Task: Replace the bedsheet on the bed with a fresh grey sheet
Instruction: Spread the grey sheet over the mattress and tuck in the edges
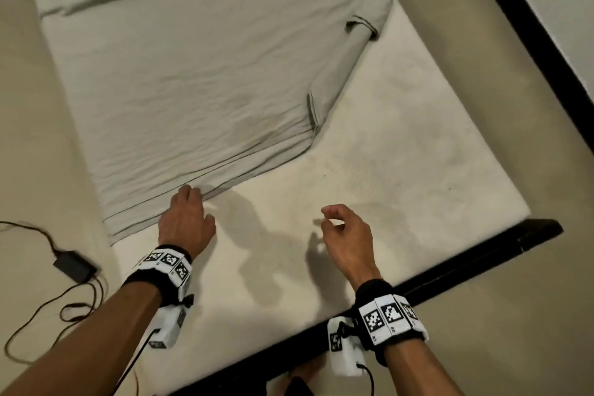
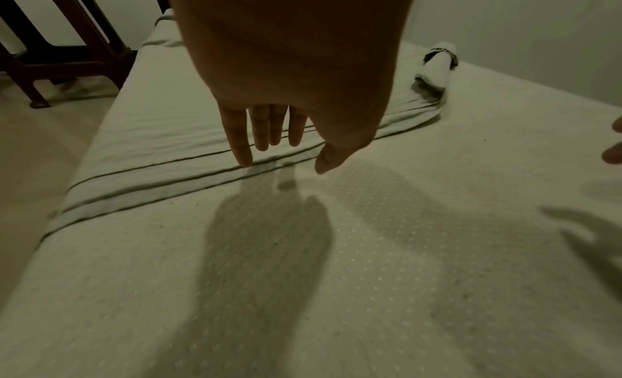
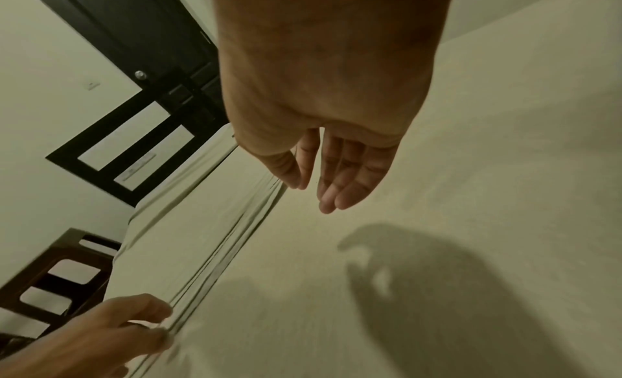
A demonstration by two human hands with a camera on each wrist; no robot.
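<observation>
Bordering bare mattress, sheet hem

Dim, greenish light; soft shadows, blurred wrist views, warped edges.

Left hand flat, fingers straight; right hand loosely curled.

Pale grey sheet with dark edge lines; cream dotted mattress; black frame.
</observation>
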